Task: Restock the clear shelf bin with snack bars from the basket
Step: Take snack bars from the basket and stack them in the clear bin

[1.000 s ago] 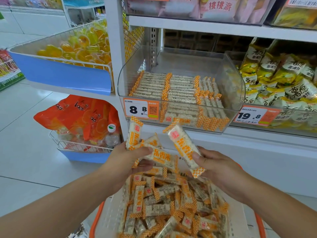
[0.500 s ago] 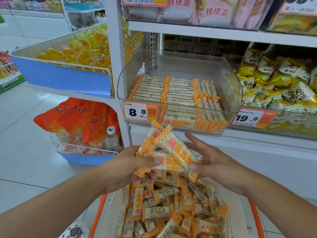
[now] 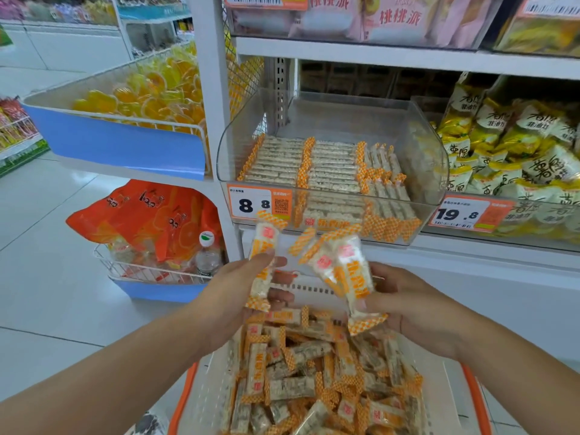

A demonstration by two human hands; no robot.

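A white basket with an orange rim (image 3: 452,400) sits low in front of me, full of loose snack bars (image 3: 301,365) in clear wrappers with orange checked ends. My left hand (image 3: 238,290) grips one snack bar (image 3: 263,262) upright. My right hand (image 3: 405,306) holds a small bunch of snack bars (image 3: 348,271) fanned upward. Both hands hover above the basket, below the clear shelf bin (image 3: 430,152). Inside the bin, neat rows of bars (image 3: 329,164) lie flat, with a standing row on the right.
An orange price tag reading 8.8 (image 3: 259,204) is fixed to the bin's front. Yellow snack bags (image 3: 514,146) fill the bin to the right. A wire bin of orange jelly cups (image 3: 147,92) and orange bags (image 3: 147,221) stand left of the white shelf post (image 3: 210,89).
The hands had come together with the bars bunched between them; now they have parted, the left keeping one bar and the right holding the rest, both raised slightly toward the bin.
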